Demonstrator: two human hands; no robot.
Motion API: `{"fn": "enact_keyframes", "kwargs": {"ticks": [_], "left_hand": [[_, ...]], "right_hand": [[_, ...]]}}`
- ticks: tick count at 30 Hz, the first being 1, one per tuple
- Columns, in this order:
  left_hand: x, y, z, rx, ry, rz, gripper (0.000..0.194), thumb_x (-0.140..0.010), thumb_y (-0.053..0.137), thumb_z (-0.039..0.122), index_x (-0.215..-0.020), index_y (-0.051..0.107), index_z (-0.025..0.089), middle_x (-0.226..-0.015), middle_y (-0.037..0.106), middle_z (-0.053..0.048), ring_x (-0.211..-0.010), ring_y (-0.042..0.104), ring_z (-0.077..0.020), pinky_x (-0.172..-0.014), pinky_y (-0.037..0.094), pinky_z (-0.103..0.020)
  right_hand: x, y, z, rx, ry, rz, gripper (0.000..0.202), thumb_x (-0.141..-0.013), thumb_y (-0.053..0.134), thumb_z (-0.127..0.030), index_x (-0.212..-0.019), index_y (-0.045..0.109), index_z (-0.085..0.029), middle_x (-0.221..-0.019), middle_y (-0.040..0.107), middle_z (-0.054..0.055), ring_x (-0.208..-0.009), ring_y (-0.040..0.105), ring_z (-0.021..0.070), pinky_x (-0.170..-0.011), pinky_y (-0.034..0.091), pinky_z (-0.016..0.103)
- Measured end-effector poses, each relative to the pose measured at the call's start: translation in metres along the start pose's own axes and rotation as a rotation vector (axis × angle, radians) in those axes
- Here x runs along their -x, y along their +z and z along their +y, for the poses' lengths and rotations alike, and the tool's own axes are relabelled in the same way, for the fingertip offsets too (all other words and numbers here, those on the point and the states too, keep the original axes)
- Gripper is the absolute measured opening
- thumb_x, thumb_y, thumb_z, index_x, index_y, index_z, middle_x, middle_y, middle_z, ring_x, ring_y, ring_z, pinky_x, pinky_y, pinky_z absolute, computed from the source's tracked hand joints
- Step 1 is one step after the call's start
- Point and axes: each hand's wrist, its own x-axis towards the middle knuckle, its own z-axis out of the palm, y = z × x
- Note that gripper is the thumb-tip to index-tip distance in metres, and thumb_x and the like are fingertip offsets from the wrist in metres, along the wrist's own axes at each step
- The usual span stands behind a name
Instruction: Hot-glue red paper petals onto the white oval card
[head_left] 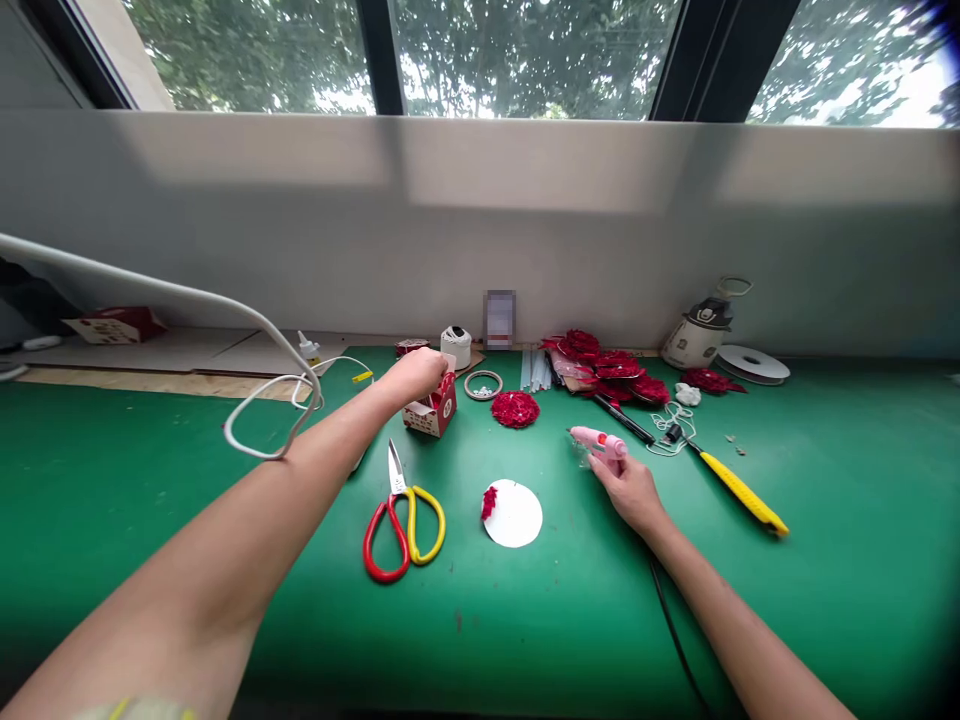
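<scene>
My left hand is stretched forward over a small red and white box. Its fingers curl downward at the box's opening, and the fingertips are hidden. In my right hand is a pink glue gun, its nozzle pointing left, just above the mat. Between my hands lies a white round disc with a small patch of red material at its left edge. A round piece covered in red rests behind the disc. Scissors with one red and one yellow handle lie left of the disc.
Behind are a tape ring, glue sticks, red fabric flowers and a spray bottle. A yellow cutter lies at right. A white cable hangs across my left forearm; a black cord runs under my right.
</scene>
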Motion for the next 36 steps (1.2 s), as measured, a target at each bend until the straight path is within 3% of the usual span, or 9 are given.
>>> {"fn": "enact_keyframes", "kwargs": {"ticks": [9,14,18,27,31,32,34,36], "left_hand": [[-0.002,-0.011,-0.006,0.126,-0.102,-0.015,0.014,-0.071,0.067,0.024,-0.075,0.079,0.017,-0.076,0.073,-0.01,-0.076,0.063,-0.0235,-0.07,0.043,-0.029],[0.002,-0.019,-0.01,0.208,-0.159,0.071,0.014,-0.071,0.068,0.026,-0.071,0.08,0.017,-0.066,0.069,-0.008,-0.072,0.061,-0.0222,-0.07,0.043,-0.029],[0.009,-0.021,-0.011,0.29,-0.169,0.155,0.016,-0.071,0.065,0.024,-0.075,0.08,0.02,-0.071,0.072,-0.005,-0.074,0.061,-0.0209,-0.071,0.044,-0.029],[0.022,-0.012,-0.014,0.499,-0.214,0.289,0.016,-0.072,0.063,0.022,-0.068,0.077,0.016,-0.065,0.072,-0.007,-0.066,0.063,-0.0206,-0.068,0.047,-0.03],[0.052,-0.015,0.017,0.683,-0.186,0.394,0.026,-0.085,0.053,0.029,-0.09,0.075,0.014,-0.081,0.076,-0.008,-0.068,0.067,-0.0174,-0.065,0.051,-0.027],[0.063,-0.014,0.029,0.889,-0.16,0.438,0.026,-0.086,0.056,0.031,-0.093,0.073,0.013,-0.081,0.075,-0.009,-0.067,0.067,-0.0178,-0.064,0.052,-0.028],[0.084,-0.005,0.056,1.225,-0.075,0.342,0.024,-0.085,0.061,0.031,-0.095,0.071,0.012,-0.081,0.075,-0.009,-0.07,0.069,-0.0192,-0.064,0.055,-0.029],[0.099,0.011,0.079,1.486,-0.085,0.19,0.019,-0.087,0.06,0.026,-0.097,0.068,0.011,-0.086,0.075,-0.011,-0.078,0.072,-0.021,-0.07,0.057,-0.032]], "right_hand": [[0.0,-0.001,0.004,0.017,0.004,-0.01,0.046,-0.077,0.056,-0.057,-0.084,0.071,-0.014,-0.063,0.065,0.005,-0.06,0.057,0.0221,-0.056,0.044,0.031],[0.0,-0.001,0.006,0.028,0.01,-0.019,0.048,-0.076,0.056,-0.057,-0.086,0.072,-0.012,-0.063,0.066,0.006,-0.061,0.058,0.0228,-0.057,0.044,0.032],[-0.001,0.0,0.007,0.028,0.013,-0.02,0.048,-0.076,0.057,-0.056,-0.088,0.072,-0.012,-0.067,0.067,0.007,-0.063,0.058,0.0226,-0.058,0.045,0.032],[0.002,-0.003,0.002,-0.003,0.031,-0.009,0.039,-0.075,0.059,-0.053,-0.076,0.069,-0.015,-0.057,0.061,0.003,-0.055,0.053,0.0191,-0.052,0.041,0.03],[0.002,-0.003,-0.004,-0.06,0.035,-0.014,0.038,-0.075,0.061,-0.051,-0.081,0.07,-0.015,-0.063,0.066,0.005,-0.058,0.057,0.0206,-0.056,0.045,0.031],[0.002,-0.003,-0.004,-0.075,0.038,-0.014,0.039,-0.075,0.061,-0.051,-0.083,0.071,-0.014,-0.066,0.068,0.006,-0.06,0.059,0.0211,-0.058,0.046,0.031],[0.002,-0.004,-0.006,-0.102,0.05,-0.01,0.041,-0.074,0.063,-0.052,-0.085,0.07,-0.014,-0.07,0.07,0.007,-0.061,0.06,0.0213,-0.059,0.048,0.032],[0.003,-0.007,-0.008,-0.121,0.068,-0.009,0.041,-0.074,0.063,-0.054,-0.081,0.07,-0.014,-0.065,0.067,0.006,-0.055,0.058,0.0197,-0.054,0.047,0.032]]}}
